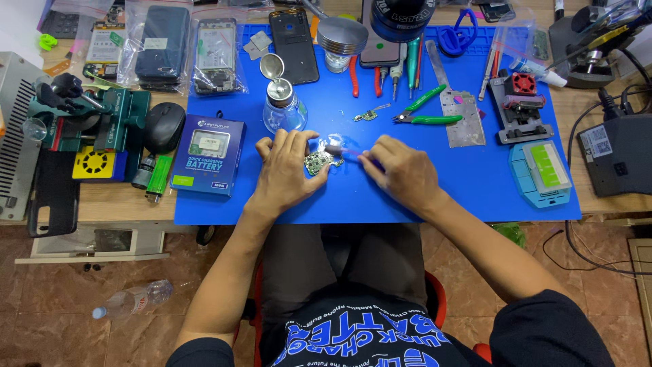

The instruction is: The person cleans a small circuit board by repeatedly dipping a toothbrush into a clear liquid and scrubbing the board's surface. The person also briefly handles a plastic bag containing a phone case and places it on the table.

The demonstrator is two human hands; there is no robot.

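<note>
A: What takes up most of the view?

B: The wooden table [122, 204], and on it the large blue work mat [380, 197] that carries nearly everything. Next in size is the dark phone in a clear bag [161, 44] at the far left of the mat's back edge, then the blue battery box [208, 155] lying flat near the mat's left edge, just left of the person's hands.

A: And the hands themselves?

B: The left hand [286, 170] rests palm down on the mat, its fingers curled over the left part of a small circuit board [319, 162] and pinning it in place. The right hand [401, 170] is clenched around a slim brush-like tool [339, 151], whose tip touches the board from the right.

A: Where exactly does the board lie?

B: Flat on the mat, near its front middle, between the two hands and just in front of the glass solvent bottle [282, 109], whose metal lid stands flipped open.

A: Anything smaller nearby?

B: Green-handled cutters [428, 112] lie behind the right hand, and a tiny loose board piece [365, 115] sits between the cutters and the bottle, apart from both.
</note>
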